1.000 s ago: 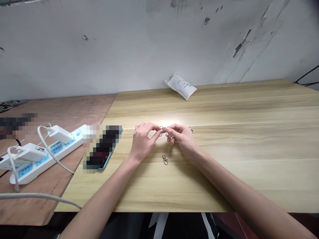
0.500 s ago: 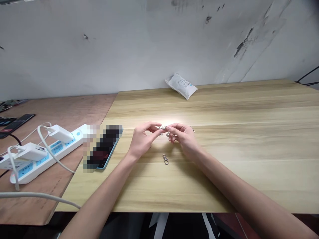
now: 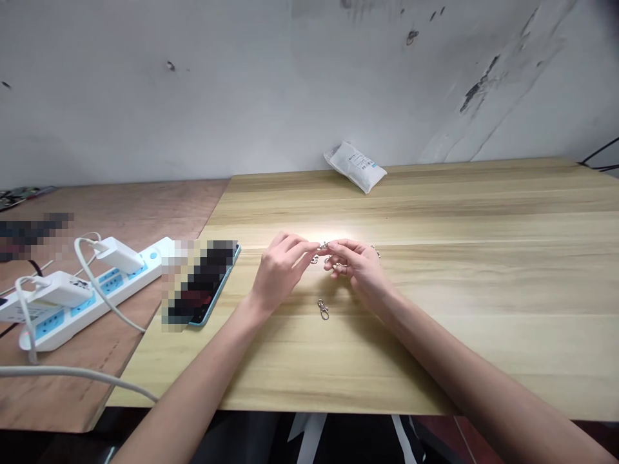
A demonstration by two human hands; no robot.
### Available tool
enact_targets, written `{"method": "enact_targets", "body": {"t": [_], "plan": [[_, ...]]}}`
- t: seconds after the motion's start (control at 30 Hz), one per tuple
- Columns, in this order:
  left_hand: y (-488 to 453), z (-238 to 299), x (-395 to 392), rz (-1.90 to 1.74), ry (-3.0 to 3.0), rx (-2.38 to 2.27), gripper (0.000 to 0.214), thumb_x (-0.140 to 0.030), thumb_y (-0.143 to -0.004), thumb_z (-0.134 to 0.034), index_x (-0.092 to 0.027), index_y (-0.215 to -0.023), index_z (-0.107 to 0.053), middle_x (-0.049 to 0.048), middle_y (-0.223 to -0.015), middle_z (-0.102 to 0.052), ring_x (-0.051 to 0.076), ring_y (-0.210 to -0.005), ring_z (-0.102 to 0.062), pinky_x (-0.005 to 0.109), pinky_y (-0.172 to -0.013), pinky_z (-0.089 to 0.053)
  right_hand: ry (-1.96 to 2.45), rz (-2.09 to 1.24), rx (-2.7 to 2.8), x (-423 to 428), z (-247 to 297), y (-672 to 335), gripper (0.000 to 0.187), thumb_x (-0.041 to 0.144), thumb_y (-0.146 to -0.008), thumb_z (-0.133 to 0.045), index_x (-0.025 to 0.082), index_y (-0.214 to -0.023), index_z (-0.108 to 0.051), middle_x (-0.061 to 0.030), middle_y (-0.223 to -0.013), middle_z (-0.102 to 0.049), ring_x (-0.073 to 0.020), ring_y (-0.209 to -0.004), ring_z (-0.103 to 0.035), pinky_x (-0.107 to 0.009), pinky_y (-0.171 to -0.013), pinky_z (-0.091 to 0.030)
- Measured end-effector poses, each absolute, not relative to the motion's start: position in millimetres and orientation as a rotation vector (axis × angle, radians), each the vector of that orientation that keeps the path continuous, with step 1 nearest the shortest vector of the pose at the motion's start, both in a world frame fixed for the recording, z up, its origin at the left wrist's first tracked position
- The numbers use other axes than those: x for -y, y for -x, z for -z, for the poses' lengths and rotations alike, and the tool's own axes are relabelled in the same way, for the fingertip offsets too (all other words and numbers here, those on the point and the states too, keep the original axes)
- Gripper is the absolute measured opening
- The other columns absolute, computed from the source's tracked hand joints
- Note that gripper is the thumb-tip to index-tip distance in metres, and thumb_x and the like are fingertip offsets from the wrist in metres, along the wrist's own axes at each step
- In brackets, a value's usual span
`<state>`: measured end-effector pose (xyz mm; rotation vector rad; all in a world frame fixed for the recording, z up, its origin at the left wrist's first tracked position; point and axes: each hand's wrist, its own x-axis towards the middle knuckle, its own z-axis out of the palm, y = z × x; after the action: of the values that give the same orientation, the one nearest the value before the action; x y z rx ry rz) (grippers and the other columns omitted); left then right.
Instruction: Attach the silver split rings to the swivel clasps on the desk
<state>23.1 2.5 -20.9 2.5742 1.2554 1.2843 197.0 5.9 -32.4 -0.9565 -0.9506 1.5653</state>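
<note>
My left hand [image 3: 281, 274] and my right hand [image 3: 360, 270] meet over the pale wooden tabletop [image 3: 435, 361]. Between their fingertips is a small cluster of silver metal clasps [image 3: 323, 247], pinched from both sides. The fingers partly hide it, so its exact shape is unclear. Another small metal piece [image 3: 376, 252] shows just past my right hand. A silver swivel snap clasp [image 3: 323, 309] lies on the wood below my hands, touching neither.
To the left, a phone in a blue case [image 3: 207, 296], partly pixelated, lies on the table. Beyond it, a white power strip [image 3: 87, 299] with white chargers and cables sits on a plywood surface [image 3: 130, 206]. A white packet [image 3: 355, 167] leans against the wall.
My left hand has drawn slightly left, with its fingers straighter. My fingertips have shifted on the clasps, and the view has moved slightly.
</note>
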Motion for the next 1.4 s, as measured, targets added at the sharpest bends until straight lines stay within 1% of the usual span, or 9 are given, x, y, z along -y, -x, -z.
{"method": "enact_targets", "body": {"t": [0.13,0.3,0.43,0.53,0.77,0.9,1.03,1.2,1.4], "plan": [[-22.7,23.7,-4.6,-1.387,-2.123,-1.276,0.014,-0.027,-0.086,-0.067,-0.021,-0.098,-0.070,0.0033,-0.090,-0.072,0.016,-0.082,-0.066,0.033,-0.077,-0.055,0.960,-1.578,0.991,-5.8,31.4,-198.2,0.026,0.040,-0.070,-0.076,0.016,-0.079,-0.070,-0.0108,-0.092,-0.075,-0.0117,-0.060,-0.062,-0.024,-0.052,-0.050],[-15.9,23.7,-10.7,-1.256,-1.846,-1.217,0.014,-0.029,-0.080,-0.072,-0.019,-0.089,-0.072,0.0043,-0.091,-0.074,0.018,-0.083,-0.070,0.033,-0.079,-0.057,1.050,-1.614,1.152,-4.5,32.2,-199.0,0.023,0.037,-0.072,-0.074,0.015,-0.074,-0.068,-0.0116,-0.088,-0.075,-0.0124,-0.056,-0.063,-0.024,-0.049,-0.051],[-11.2,21.9,-11.8,-1.210,-1.968,-1.182,0.011,-0.027,-0.084,-0.068,-0.021,-0.091,-0.073,0.0042,-0.092,-0.073,0.018,-0.086,-0.068,0.032,-0.077,-0.057,1.085,-1.618,1.243,-2.7,30.5,-198.4,0.022,0.036,-0.074,-0.072,0.014,-0.073,-0.068,-0.0121,-0.089,-0.074,-0.0130,-0.055,-0.063,-0.025,-0.047,-0.051],[-10.5,23.6,-11.9,-1.148,-2.246,-1.191,0.009,-0.023,-0.087,-0.064,-0.021,-0.091,-0.072,0.0044,-0.091,-0.071,0.018,-0.087,-0.065,0.033,-0.077,-0.054,1.091,-1.576,1.185,-3.4,30.8,-198.9,0.020,0.033,-0.072,-0.072,0.014,-0.073,-0.068,-0.0118,-0.085,-0.074,-0.0132,-0.056,-0.064,-0.023,-0.047,-0.050],[-11.1,30.7,-14.5,-1.025,-2.808,-1.106,0.016,-0.015,-0.093,-0.054,-0.017,-0.087,-0.069,0.0050,-0.085,-0.069,0.018,-0.083,-0.058,0.030,-0.071,-0.049,1.103,-1.568,1.150,-8.0,33.3,-204.3,0.018,0.030,-0.071,-0.072,0.013,-0.077,-0.071,-0.0116,-0.083,-0.074,-0.0165,-0.063,-0.069,-0.023,-0.050,-0.050],[-10.3,31.9,-13.8,-1.147,-2.721,-1.090,0.010,-0.016,-0.090,-0.059,-0.018,-0.094,-0.068,0.0045,-0.087,-0.068,0.017,-0.084,-0.060,0.030,-0.074,-0.050,1.097,-1.599,1.137,-9.6,33.1,-206.7,0.020,0.032,-0.074,-0.070,0.013,-0.078,-0.071,-0.0117,-0.084,-0.075,-0.0161,-0.065,-0.069,-0.023,-0.054,-0.050],[-8.9,32.0,-13.6,-1.135,-2.479,-1.158,0.020,-0.019,-0.088,-0.062,-0.021,-0.108,-0.066,0.0045,-0.098,-0.067,0.016,-0.085,-0.062,0.031,-0.076,-0.052,1.070,-1.582,1.161,-8.8,32.0,-207.5,0.021,0.034,-0.075,-0.071,0.014,-0.079,-0.070,-0.0110,-0.087,-0.075,-0.0165,-0.067,-0.069,-0.024,-0.056,-0.051],[-7.6,31.6,-16.0,-1.107,-2.388,-1.106,0.013,-0.021,-0.088,-0.064,-0.022,-0.098,-0.071,0.0044,-0.096,-0.068,0.018,-0.093,-0.062,0.034,-0.083,-0.050,1.063,-1.572,1.184,-7.5,29.2,-207.6,0.023,0.037,-0.075,-0.070,0.014,-0.080,-0.069,-0.0114,-0.090,-0.075,-0.0172,-0.070,-0.069,-0.025,-0.056,-0.051],[-8.2,29.3,-15.2,-1.172,-2.360,-1.127,0.008,-0.023,-0.087,-0.065,-0.022,-0.092,-0.071,0.0037,-0.094,-0.067,0.018,-0.092,-0.062,0.034,-0.083,-0.048,1.062,-1.544,1.220,-6.3,28.7,-208.0,0.025,0.038,-0.077,-0.070,0.014,-0.082,-0.069,-0.0107,-0.087,-0.074,-0.0148,-0.066,-0.066,-0.024,-0.055,-0.051]]}}
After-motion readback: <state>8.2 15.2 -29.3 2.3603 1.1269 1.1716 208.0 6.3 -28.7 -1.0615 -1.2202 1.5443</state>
